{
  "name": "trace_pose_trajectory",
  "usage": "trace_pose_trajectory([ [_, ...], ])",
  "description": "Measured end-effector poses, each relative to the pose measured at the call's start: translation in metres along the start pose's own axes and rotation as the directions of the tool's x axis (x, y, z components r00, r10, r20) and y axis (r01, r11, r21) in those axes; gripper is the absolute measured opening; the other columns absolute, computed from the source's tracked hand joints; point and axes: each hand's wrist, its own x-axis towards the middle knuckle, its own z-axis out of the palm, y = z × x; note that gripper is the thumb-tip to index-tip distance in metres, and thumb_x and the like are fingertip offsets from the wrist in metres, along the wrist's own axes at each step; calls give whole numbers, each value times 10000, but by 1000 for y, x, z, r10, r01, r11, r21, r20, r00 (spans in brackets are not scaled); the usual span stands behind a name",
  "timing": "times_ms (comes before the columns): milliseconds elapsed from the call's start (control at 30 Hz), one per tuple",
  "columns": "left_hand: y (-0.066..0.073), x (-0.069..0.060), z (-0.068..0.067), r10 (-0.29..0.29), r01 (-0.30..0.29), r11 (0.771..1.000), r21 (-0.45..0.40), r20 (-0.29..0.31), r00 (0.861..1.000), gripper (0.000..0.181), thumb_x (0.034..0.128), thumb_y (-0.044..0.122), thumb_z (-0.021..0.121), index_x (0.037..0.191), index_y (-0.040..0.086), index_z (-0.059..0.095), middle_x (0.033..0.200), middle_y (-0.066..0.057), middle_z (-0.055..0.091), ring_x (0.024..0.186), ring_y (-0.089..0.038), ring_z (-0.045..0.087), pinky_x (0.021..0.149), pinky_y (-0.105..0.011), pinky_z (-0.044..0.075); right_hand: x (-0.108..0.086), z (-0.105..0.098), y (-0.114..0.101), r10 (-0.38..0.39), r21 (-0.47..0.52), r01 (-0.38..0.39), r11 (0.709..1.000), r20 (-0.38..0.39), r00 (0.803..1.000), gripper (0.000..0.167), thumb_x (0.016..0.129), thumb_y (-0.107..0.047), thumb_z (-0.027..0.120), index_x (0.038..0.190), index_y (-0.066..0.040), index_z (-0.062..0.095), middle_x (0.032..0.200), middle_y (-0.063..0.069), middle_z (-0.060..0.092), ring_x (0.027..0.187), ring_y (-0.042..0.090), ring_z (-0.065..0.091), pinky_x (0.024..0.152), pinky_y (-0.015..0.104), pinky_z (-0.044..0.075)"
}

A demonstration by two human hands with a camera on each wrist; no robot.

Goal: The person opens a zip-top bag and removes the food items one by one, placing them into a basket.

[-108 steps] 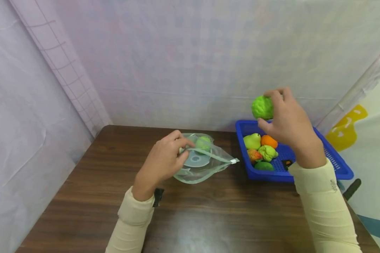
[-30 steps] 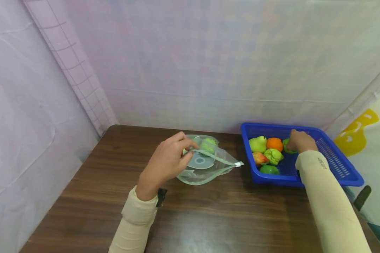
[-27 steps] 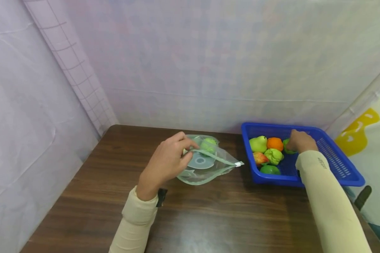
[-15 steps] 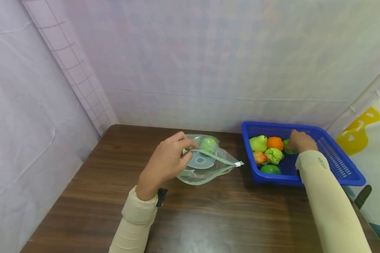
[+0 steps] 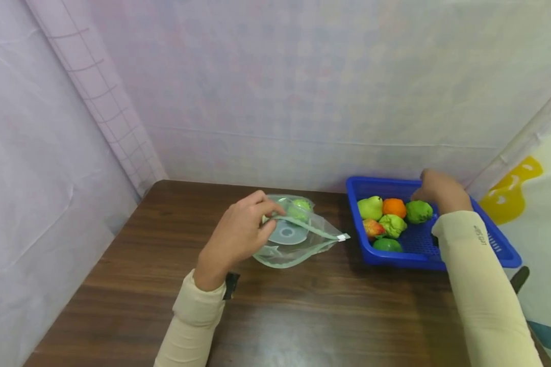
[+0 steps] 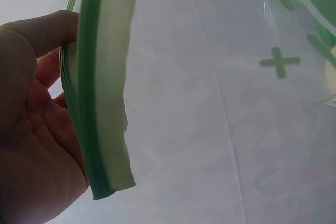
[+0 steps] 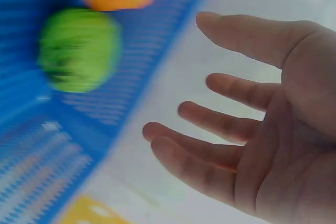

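Observation:
My left hand (image 5: 239,232) pinches the green-edged mouth of a clear zip bag (image 5: 321,227), which lies on the table. The left wrist view shows the zip strip (image 6: 92,87) between thumb and fingers. Inside the bag is a light green round thing (image 5: 299,209), partly veiled by the plastic. Above the back of the blue basket (image 5: 395,260) hovers my right hand (image 5: 443,193). Its fingers are spread and hold nothing in the right wrist view. A bumpy green fruit (image 5: 419,211) sits in the basket below it, apart from the fingers.
A pear (image 5: 371,207), an orange (image 5: 394,208), a wrinkled pale green fruit (image 5: 393,226), a red-yellow fruit (image 5: 373,228) and a smooth green one (image 5: 387,245) fill the basket's left side. The wooden table (image 5: 303,316) meets a white cloth wall (image 5: 275,92) behind.
The right hand, earlier holding the bumpy green fruit in the air, lowered it into the basket, let go and has lifted away. The left hand keeps its pinch on the bag.

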Motion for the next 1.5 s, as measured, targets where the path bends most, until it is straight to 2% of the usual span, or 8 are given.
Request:
trace_pose_trajectory([
  [267,-2,-1,2,10,-10,1000,-5,-4,1000,214,946,71,632,1045,188,780,960,37,607,624,-80,425,513,-226,356,-44,-41,-62,-105,-14,104,995,-148,983,787,970,-410,634,1519,39,292,1514,401,240,1261,609,356,980,747,342],
  [533,-2,-1,2,35,-35,999,-2,-21,999,133,956,161,694,1057,170,779,930,40,598,704,-59,507,565,-230,429,-129,-51,-130,-252,-10,264,965,-336,907,788,985,-522,577,1580,-94,286,1580,285,311,1295,542,405,1007,736,341],
  [633,-2,-1,3,38,-38,999,-8,-24,999,130,957,172,695,1053,173,783,934,42,600,695,-59,503,563,-229,433,-169,-44,-145,-341,-22,373,927,-460,820,727,969,-467,639,1543,-111,369,1506,242,436,1216,485,500,941,697,418],
  [833,-3,-2,0,33,-33,999,0,-40,999,125,952,176,703,1044,170,787,925,40,598,690,-63,497,565,-235,432,-224,-13,-174,-506,-101,607,789,-667,547,648,839,-204,823,1417,-123,543,1278,104,651,1012,296,670,768,502,534],
  [933,-3,-2,-1,33,-33,999,3,-38,999,129,952,175,703,1050,161,786,929,33,600,707,-69,512,581,-231,440,-233,5,-187,-589,-145,684,715,-652,477,581,828,-211,825,1353,-111,598,1209,40,692,944,195,684,740,422,554],
  [1033,-4,-2,-1,36,-36,999,-4,-43,998,133,950,163,702,1053,149,785,925,26,596,705,-79,513,581,-228,445,-231,22,-199,-674,-155,737,658,-557,484,509,883,-285,776,1330,-104,613,1218,15,691,978,156,688,798,392,576],
  [1300,-7,-4,2,53,-55,998,-24,-57,997,144,951,150,698,1071,131,775,915,28,588,700,-66,515,588,-212,462,-202,75,-239,-757,-156,743,651,-208,620,413,966,-273,678,1334,-94,624,1266,26,668,1042,168,680,863,377,576],
  [1500,-7,-4,5,62,-65,997,-45,-65,996,123,946,144,707,1049,131,773,911,33,583,708,-62,519,595,-218,462,-168,114,-263,-744,-178,723,667,-212,634,279,949,-204,680,1208,-106,651,1058,6,689,887,158,661,696,341,554],
])
